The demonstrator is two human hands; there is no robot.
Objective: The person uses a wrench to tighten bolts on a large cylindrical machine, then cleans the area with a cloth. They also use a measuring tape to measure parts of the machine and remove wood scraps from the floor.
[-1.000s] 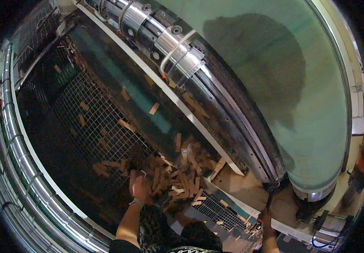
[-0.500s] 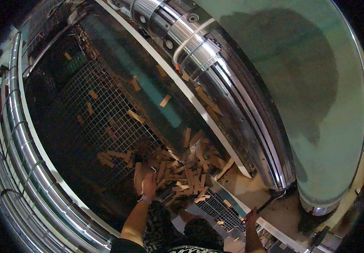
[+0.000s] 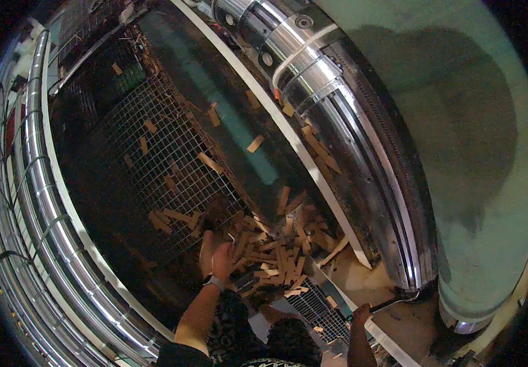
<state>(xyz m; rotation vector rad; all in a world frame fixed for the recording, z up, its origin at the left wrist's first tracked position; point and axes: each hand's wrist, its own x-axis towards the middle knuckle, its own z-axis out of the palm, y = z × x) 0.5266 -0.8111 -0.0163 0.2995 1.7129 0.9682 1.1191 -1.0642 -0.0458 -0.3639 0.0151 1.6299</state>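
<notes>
My left hand (image 3: 217, 258), with a watch on its wrist, reaches down at the lower middle, its fingers closed. A dark brown, brush-like thing (image 3: 217, 211) extends beyond the fingers over the metal grating, and a small pale hooked tip shows beside the hand. Just right of it lies a heap of small flat brown strips (image 3: 279, 254), like scraps of wood or cardboard. At the lower right, my right hand (image 3: 361, 314) is closed around a thin dark rod (image 3: 389, 303) that runs toward the end of a shiny roller. Its fingers are partly hidden in shadow.
Wire grating (image 3: 154, 122) with scattered strips spreads at the left, beside a green band (image 3: 239, 131). A white rail (image 3: 313, 165) crosses beside the large metal roller (image 3: 337, 110). Chrome pipes (image 3: 37, 165) curve along the left; a big pale green surface (image 3: 478, 153) fills the right.
The whole scene has shifted a little to the right in the picture. My left hand stays by the heap, and my right hand still grips the rod.
</notes>
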